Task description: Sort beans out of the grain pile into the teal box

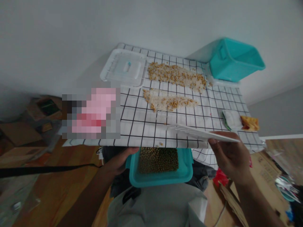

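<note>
My left hand (121,159) grips the left side of a teal plastic bin (161,182), its thumb by the rim and its fingers mostly hidden. The bin sits under the table's front edge, above my lap, with many small round beans (163,160) inside. In my right hand (230,157) is a thin white slotted plastic piece (194,133), held by its right end and tilted over the front of the table. Beyond it, two strips of mixed yellow beans and pale grains lie on the checked cloth: a near strip (171,102) and a far strip (176,75).
A clear plastic lid (127,67) lies at the back left of the table. An upright teal bin (233,60) stands back right. A white packet (232,119) and a yellow wrapper (250,123) rest at the right. At left is a pixelated pink patch (97,107).
</note>
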Available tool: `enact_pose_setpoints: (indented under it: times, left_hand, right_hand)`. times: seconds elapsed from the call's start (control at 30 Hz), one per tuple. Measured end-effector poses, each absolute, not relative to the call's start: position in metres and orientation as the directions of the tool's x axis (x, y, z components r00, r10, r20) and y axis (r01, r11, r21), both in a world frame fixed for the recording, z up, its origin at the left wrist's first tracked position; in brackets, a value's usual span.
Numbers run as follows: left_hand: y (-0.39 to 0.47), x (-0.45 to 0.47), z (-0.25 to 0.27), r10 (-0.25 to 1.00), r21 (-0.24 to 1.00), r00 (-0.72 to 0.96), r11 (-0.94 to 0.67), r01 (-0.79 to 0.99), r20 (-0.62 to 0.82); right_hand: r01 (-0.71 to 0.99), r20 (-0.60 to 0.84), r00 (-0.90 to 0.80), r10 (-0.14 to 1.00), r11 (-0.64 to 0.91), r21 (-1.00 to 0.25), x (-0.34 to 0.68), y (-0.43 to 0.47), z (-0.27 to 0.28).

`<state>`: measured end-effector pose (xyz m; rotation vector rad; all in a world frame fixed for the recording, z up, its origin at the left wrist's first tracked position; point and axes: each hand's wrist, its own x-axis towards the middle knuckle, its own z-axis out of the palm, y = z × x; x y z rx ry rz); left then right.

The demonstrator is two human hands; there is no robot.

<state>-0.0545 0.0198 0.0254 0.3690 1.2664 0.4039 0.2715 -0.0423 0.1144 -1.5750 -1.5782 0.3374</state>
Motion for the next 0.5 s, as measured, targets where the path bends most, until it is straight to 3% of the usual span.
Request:
enact_pose_setpoints:
  times: [0.1,0.27,0.5]
  left_hand:
    - [0.020,-0.056,0.022,0.437,0.444,0.271,0.895,-0.037,-0.858]
    - [0.019,-0.057,0.019,0.456,0.467,0.360,0.882,-0.060,-0.814]
    - [0.018,-0.057,0.019,0.458,0.458,0.264,0.886,-0.066,-0.849]
  right_hand:
    - [0.730,0.421,0.207,0.883,0.147,-0.668,0.276,-0.024,0.112]
    - [0.701,0.368,0.128,0.921,0.178,-0.691,0.281,-0.013,0.107]
    - [0.642,0.285,-0.005,0.959,0.221,-0.734,0.277,-0.035,0.115]
